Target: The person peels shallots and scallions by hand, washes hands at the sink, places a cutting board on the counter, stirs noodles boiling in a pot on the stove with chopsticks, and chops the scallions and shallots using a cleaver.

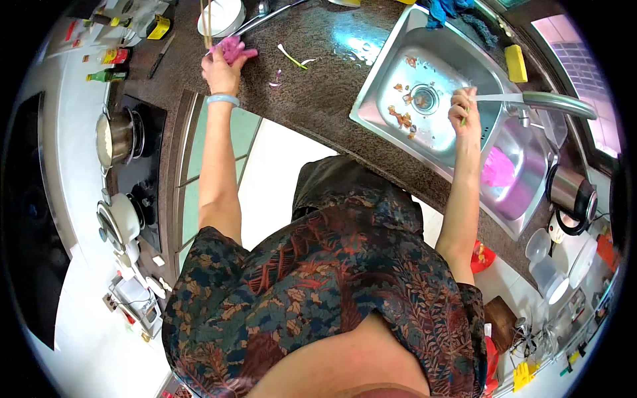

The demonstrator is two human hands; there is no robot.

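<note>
My left hand (222, 71) is closed on a crumpled pink cloth (232, 50) at the counter's far left. A white bowl (224, 16) and a pair of chopsticks (208, 26) are close beyond it. Over the larger sink basin (434, 50), my right hand (463, 111) has its fingers curled, with a bit of green plant scrap (466, 114) showing at them. Water from the faucet (557, 103) seems to run to that hand. Brownish food scraps (401, 118) lie in the basin around the drain (423, 99).
A white and green stalk (292, 57) and small purple scraps lie on the wet counter (318, 93). The smaller basin holds something pink (497, 168). A yellow sponge (515, 64) sits behind the sink, a kettle (570, 192) to the right. Pots (114, 137) stand on the left stove.
</note>
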